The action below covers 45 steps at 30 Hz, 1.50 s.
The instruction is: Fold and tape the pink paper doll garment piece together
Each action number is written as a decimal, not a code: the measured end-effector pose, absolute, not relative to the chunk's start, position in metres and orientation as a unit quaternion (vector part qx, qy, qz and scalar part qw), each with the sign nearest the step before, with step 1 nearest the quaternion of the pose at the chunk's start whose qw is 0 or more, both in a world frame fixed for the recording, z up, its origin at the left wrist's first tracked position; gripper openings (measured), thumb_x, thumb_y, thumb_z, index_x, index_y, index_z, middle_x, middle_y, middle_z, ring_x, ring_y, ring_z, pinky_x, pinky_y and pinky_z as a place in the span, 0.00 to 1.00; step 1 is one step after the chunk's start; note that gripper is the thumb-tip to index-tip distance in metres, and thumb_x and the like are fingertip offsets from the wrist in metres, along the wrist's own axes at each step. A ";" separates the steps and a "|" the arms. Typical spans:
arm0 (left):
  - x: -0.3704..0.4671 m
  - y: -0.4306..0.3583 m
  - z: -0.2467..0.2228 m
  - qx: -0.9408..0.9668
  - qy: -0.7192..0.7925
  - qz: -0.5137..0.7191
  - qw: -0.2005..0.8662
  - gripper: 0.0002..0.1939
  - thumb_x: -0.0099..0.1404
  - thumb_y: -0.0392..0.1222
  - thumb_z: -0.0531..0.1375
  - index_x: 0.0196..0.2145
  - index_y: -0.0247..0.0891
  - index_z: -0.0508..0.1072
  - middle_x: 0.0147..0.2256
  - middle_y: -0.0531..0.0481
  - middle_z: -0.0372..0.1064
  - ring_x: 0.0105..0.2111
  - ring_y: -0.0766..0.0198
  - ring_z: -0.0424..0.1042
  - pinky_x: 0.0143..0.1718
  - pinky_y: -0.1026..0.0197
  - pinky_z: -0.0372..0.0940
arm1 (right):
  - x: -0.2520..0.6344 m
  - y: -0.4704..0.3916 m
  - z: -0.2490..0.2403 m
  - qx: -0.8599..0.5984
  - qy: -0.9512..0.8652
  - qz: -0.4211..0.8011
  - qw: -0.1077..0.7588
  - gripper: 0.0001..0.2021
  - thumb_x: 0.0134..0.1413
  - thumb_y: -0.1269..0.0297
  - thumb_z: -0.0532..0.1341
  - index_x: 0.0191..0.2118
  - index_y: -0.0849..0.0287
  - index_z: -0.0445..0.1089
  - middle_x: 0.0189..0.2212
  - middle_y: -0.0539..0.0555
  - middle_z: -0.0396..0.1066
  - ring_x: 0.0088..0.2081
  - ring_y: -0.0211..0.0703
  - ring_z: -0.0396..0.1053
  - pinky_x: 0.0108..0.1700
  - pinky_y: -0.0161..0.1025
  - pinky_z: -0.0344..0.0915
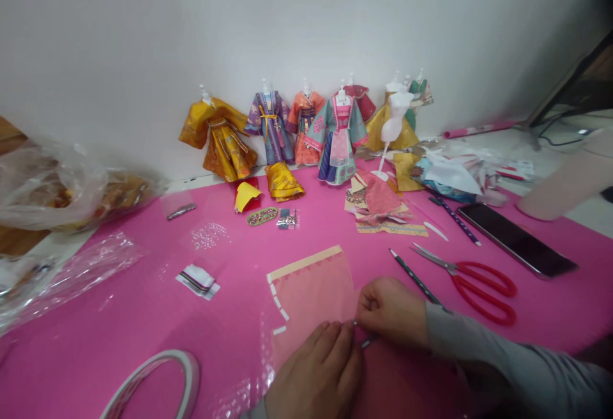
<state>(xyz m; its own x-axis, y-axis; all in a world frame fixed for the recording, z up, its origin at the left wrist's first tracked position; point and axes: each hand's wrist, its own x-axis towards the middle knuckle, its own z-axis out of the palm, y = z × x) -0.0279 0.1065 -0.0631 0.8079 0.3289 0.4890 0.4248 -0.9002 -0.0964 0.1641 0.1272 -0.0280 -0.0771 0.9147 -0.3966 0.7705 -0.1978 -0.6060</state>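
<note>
A pink fabric piece (313, 291) with a tan top band and white strips along its left edge lies on the pink mat (158, 317). My left hand (318, 368) rests flat over its lower part, fingers extended. At the fabric's right edge, my right hand (393, 310) has its fingers curled in a pinch; what they hold is too small to make out. A small dark and white strip shows between the two hands. To the right lie a dark green pencil (416, 278) and red-handled scissors (483, 285).
Dressed doll forms (271, 125) and a bare form (396, 115) stand along the wall. Fabric scraps (378, 198), a phone (517, 240) and a pink cylinder (565, 179) are at right. A tape roll (191, 380), clear plastic (90, 272) and scattered beads (209, 236) are at left.
</note>
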 end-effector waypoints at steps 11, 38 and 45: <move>-0.027 0.107 -0.066 -0.943 -0.195 -0.245 0.111 0.21 0.72 0.31 0.40 0.43 0.35 0.72 0.43 0.47 0.77 0.41 0.58 0.76 0.42 0.57 0.73 | 0.163 0.126 -0.031 -0.687 -0.623 0.364 0.092 0.06 0.39 0.69 0.59 0.17 0.60 0.70 0.13 0.45 0.60 0.20 0.33 0.57 0.22 0.32 0.49; -0.025 0.106 -0.073 -0.928 -0.214 -0.283 0.114 0.19 0.73 0.33 0.42 0.42 0.37 0.72 0.42 0.51 0.76 0.42 0.61 0.74 0.51 0.58 0.66 | 0.164 0.126 -0.028 -0.688 -0.613 0.376 0.100 0.08 0.38 0.74 0.60 0.18 0.57 0.61 0.16 0.44 0.61 0.22 0.34 0.58 0.23 0.33 0.49; -0.021 0.106 -0.074 -0.914 -0.225 -0.316 0.119 0.21 0.74 0.34 0.40 0.38 0.38 0.73 0.39 0.54 0.77 0.38 0.64 0.74 0.50 0.60 0.66 | 0.162 0.127 -0.026 -0.681 -0.616 0.382 0.107 0.07 0.39 0.73 0.59 0.18 0.56 0.61 0.16 0.45 0.61 0.22 0.35 0.59 0.24 0.33 0.50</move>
